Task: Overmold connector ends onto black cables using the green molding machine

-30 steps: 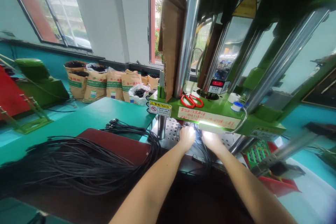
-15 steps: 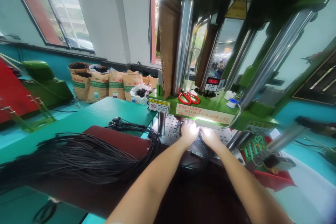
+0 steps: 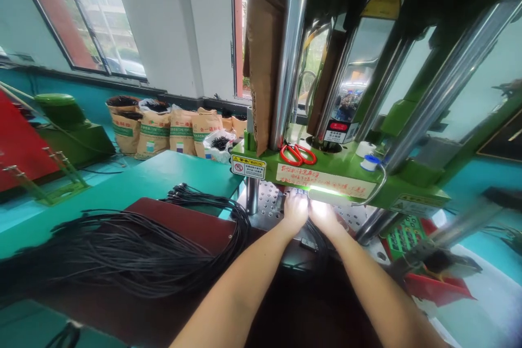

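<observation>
Under the green press head, my left hand (image 3: 296,211) and my right hand (image 3: 323,216) are side by side, nearly touching, at the lit edge of a metal mould (image 3: 299,192). The fingers of both look curled and closed, though glare and the hands hide the tips. Black cables (image 3: 318,235) trail down toward me from beneath my hands, chiefly by the right one. What the fingers pinch is hidden. A perforated metal plate (image 3: 268,201) extends to the left of my left hand.
Left of my arms, a large bundle of black cables (image 3: 134,253) lies over a dark red board (image 3: 171,217). Red-handled scissors (image 3: 297,155) and a blue-and-white spool (image 3: 370,162) rest on the press ledge (image 3: 261,153). A green tray (image 3: 405,238) of parts stands at right.
My view has shifted slightly, so the press appears a little larger and farther right. Both hands stay at the mould, the right one slightly lower in view.
</observation>
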`<state>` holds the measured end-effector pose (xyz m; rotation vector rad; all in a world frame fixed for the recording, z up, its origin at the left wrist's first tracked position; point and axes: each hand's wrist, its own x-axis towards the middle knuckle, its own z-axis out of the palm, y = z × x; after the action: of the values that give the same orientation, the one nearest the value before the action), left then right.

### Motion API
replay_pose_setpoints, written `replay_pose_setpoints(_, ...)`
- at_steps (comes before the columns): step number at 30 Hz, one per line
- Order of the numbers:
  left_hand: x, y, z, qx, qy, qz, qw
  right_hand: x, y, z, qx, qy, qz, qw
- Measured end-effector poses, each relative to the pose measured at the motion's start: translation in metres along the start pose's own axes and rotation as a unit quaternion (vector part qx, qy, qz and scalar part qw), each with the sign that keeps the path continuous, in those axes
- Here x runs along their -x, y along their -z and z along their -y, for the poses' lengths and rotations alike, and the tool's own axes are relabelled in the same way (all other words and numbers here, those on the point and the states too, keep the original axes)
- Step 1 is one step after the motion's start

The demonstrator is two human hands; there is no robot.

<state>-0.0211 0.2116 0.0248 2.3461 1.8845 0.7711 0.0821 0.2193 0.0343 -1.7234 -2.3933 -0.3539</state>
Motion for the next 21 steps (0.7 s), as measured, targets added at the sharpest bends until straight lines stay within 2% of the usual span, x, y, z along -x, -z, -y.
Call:
replay_pose_setpoints(7, -0.005, 0.008, -0.002, -0.002, -0.004, -0.007, 1.000, -0.004, 0.002, -0.002, -0.007, 0.011, -0.017, 1.000)
replay_pose_setpoints(13, -0.004, 0.024, 0.026, 0.017, -0.145, 0.052, 0.988, 0.009, 0.006, -0.019, -0.020, 0.073, -0.022, 0.997)
replay_pose_setpoints(15, -0.004, 0.024, 0.035, 0.025, -0.170, 0.068, 0.983, 0.013, 0.007, -0.024, -0.029, 0.095, -0.013, 0.995)
replay_pose_setpoints(18, -0.006, 0.019, 0.042, 0.035, -0.158, 0.078, 0.984, 0.014, 0.007, -0.028, -0.039, 0.106, 0.000, 0.994)
replay_pose_setpoints(21, -0.011, 0.013, 0.039, 0.043, -0.131, 0.089, 0.986, 0.009, 0.003, -0.028, -0.046, 0.098, 0.011, 0.994)
